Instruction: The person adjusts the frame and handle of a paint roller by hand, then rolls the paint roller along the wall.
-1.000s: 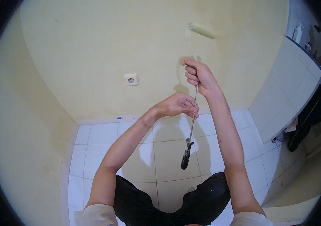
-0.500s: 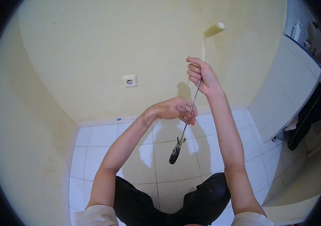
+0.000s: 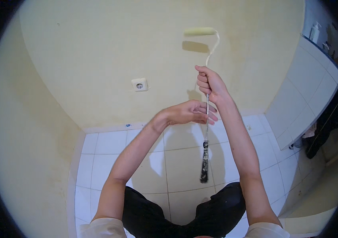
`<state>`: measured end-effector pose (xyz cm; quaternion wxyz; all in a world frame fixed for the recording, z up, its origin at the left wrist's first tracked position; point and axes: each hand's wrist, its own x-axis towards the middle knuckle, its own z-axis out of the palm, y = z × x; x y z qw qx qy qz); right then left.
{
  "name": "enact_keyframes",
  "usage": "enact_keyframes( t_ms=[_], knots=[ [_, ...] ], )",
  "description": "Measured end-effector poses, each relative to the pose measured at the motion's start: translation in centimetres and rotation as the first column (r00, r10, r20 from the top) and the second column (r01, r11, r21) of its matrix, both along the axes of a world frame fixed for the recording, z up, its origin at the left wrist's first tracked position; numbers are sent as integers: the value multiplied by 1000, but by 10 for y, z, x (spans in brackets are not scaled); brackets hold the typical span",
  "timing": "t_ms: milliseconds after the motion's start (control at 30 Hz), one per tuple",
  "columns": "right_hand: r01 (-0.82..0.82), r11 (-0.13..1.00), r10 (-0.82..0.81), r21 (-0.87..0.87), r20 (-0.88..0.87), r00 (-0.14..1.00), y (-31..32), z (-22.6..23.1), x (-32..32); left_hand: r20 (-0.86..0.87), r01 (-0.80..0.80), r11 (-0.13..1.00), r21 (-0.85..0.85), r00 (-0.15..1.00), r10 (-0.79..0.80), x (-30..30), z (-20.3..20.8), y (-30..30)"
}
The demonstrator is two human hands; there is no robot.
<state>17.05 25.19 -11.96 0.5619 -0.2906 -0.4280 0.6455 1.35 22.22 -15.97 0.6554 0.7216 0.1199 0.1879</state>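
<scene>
Standing lengthwise up the view before the yellowish wall (image 3: 97, 51), the paint roller (image 3: 207, 101) was clamped in the right hand's grip (image 3: 212, 84), while the left hand (image 3: 191, 112), splayed, hung lower, nearer the black handle (image 3: 204, 164), the pale sleeve (image 3: 199, 31) above both.

Black-handled, pale-yellow cylindrical paint roller (image 3: 199, 31): one. Bare hands: two (left hand (image 3: 191, 112), right hand (image 3: 212, 85)). Square white wall socket (image 3: 139, 85): one. White pump bottle (image 3: 314, 33), far corner of white-tiled counter (image 3: 302, 95): one.
</scene>
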Motion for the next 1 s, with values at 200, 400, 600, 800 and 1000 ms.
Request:
enact_keyframes(
  t_ms=[200, 400, 600, 800, 1000],
  knots=[
    [15, 1000, -15, 10, -28, 999, -6, 13, -3, -190, -97, 994, 48, 976, 105, -8, -8, 16],
    [-169, 985, 166, -45, -59, 984, -3, 13, 10, -150, -58, 972, 229, 984, 95, 3, -12, 2],
    [-186, 982, 177, -42, -167, 970, 1, 8, 25, -133, 160, 987, 19, 979, -156, -9, -11, 13],
    [-250, 968, 237, -22, -247, 940, 3, 10, 23, -145, 190, 981, 37, 973, -182, -3, -10, 8],
    [-126, 991, 121, -46, -103, 987, 4, 6, 20, -38, -52, 995, 84, 998, 55, 12, -13, 9]
  ],
)
